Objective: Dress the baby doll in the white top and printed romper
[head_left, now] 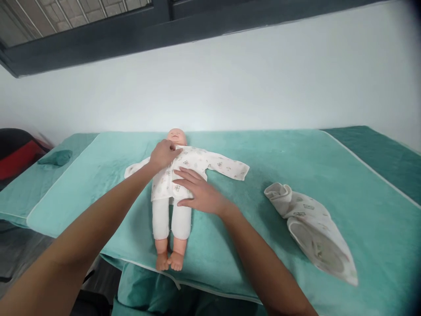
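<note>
A baby doll (172, 219) lies on its back on the teal towel (296, 158), head toward the wall. It wears a white patterned top (197, 162) with sleeves spread out. My left hand (162, 153) is closed, pinching the top near the doll's collar. My right hand (199, 191) lies flat with fingers stretched out on the doll's belly, pressing the garment's lower edge.
A crumpled white patterned garment (311, 230) lies on the towel to the right. A small dark green folded cloth (55, 157) sits at the far left. A red and black object (15, 153) is beyond the left edge. A white wall rises behind.
</note>
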`<action>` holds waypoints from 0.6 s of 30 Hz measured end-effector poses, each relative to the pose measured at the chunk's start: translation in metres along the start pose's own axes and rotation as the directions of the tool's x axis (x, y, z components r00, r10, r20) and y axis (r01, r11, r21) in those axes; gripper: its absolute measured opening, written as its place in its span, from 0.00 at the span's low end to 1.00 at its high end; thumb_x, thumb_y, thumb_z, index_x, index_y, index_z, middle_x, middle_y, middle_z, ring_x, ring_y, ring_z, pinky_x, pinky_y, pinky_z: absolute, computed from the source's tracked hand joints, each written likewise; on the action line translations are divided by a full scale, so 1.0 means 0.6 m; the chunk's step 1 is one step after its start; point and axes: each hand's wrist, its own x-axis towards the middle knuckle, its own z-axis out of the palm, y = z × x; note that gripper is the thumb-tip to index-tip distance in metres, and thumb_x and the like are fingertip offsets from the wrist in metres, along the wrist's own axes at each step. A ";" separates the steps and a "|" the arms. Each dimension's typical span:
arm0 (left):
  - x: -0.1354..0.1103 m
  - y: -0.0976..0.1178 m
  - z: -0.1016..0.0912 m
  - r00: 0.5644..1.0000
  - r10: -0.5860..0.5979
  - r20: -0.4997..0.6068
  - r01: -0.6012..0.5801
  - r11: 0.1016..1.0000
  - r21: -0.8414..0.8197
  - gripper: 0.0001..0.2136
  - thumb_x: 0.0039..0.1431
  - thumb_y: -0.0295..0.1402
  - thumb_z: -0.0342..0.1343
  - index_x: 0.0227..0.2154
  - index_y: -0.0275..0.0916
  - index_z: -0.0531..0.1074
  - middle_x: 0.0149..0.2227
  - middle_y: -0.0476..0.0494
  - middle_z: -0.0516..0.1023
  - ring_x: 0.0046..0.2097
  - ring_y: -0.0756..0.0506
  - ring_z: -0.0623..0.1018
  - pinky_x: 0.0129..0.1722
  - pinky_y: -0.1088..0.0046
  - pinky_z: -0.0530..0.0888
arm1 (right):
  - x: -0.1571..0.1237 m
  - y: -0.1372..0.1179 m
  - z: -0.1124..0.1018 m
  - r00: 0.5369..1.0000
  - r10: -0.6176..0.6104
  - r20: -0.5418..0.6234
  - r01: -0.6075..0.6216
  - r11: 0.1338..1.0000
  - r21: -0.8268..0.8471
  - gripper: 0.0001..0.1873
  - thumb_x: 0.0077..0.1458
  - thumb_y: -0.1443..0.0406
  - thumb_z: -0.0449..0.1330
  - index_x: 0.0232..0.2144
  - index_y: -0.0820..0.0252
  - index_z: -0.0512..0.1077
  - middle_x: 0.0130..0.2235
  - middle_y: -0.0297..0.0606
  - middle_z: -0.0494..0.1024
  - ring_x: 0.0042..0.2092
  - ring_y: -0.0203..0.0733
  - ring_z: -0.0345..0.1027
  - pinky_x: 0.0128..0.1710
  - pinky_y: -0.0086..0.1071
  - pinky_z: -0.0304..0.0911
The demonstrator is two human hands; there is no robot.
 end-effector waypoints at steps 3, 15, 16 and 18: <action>-0.002 0.004 0.000 1.000 0.000 0.017 -0.001 0.997 0.082 0.08 0.63 0.37 0.55 0.30 0.40 0.68 0.42 0.40 0.77 0.44 0.42 0.76 0.43 0.67 0.69 | -0.001 -0.003 -0.002 0.999 0.016 -0.027 -0.018 0.999 -0.041 0.29 0.55 0.56 0.70 0.57 0.51 0.71 0.66 0.43 0.65 0.68 0.57 0.54 0.66 0.54 0.55; -0.029 -0.049 0.022 0.989 -0.057 -0.134 0.038 0.989 -0.142 0.09 0.69 0.37 0.44 0.44 0.41 0.66 0.49 0.40 0.77 0.49 0.44 0.75 0.50 0.67 0.71 | -0.014 0.032 -0.056 0.943 0.323 -0.080 -0.259 0.863 0.433 0.10 0.62 0.56 0.60 0.37 0.55 0.76 0.38 0.36 0.79 0.40 0.43 0.72 0.45 0.38 0.67; -0.042 -0.065 0.020 0.990 -0.022 -0.137 0.012 0.997 -0.076 0.11 0.70 0.37 0.42 0.47 0.41 0.67 0.51 0.39 0.76 0.52 0.43 0.75 0.53 0.66 0.70 | -0.018 0.046 -0.062 0.911 0.385 -0.145 -0.297 0.859 0.417 0.11 0.62 0.56 0.59 0.35 0.55 0.76 0.37 0.36 0.79 0.40 0.43 0.72 0.44 0.38 0.66; -0.074 -0.107 0.011 0.995 0.047 -0.089 -0.037 0.993 0.109 0.16 0.71 0.36 0.38 0.52 0.40 0.68 0.55 0.35 0.74 0.58 0.40 0.71 0.59 0.61 0.66 | -0.025 0.078 -0.067 0.812 0.475 -0.339 -0.382 0.872 0.306 0.10 0.61 0.56 0.58 0.36 0.54 0.75 0.39 0.38 0.79 0.43 0.46 0.72 0.48 0.41 0.66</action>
